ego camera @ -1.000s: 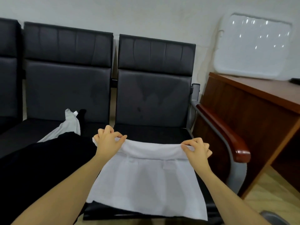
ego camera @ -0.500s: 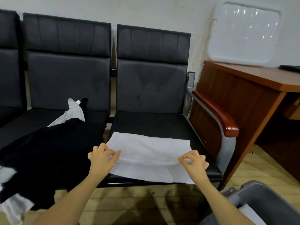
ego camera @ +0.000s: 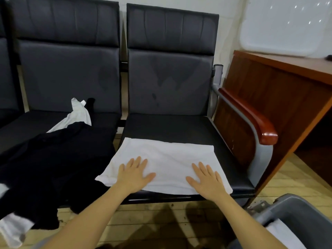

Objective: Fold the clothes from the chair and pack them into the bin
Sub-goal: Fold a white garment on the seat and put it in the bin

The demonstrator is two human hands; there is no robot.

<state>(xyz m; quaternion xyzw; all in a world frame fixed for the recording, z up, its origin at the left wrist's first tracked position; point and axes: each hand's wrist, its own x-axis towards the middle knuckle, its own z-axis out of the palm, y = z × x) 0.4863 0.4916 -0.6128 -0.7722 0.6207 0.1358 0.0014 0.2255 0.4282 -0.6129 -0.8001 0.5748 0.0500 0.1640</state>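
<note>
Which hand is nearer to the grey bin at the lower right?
The right hand. It lies flat on the white cloth, toward the grey bin; the left hand rests farther away.

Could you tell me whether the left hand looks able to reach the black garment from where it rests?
Probably yes: the left hand lies flat on the white cloth, with the black garment just beside it, nothing between.

Two bare forearms in view, no sleeves visible. Left hand (ego camera: 135, 174) and right hand (ego camera: 206, 179) bare: no gloves, rings, watch or wristbands.
</note>
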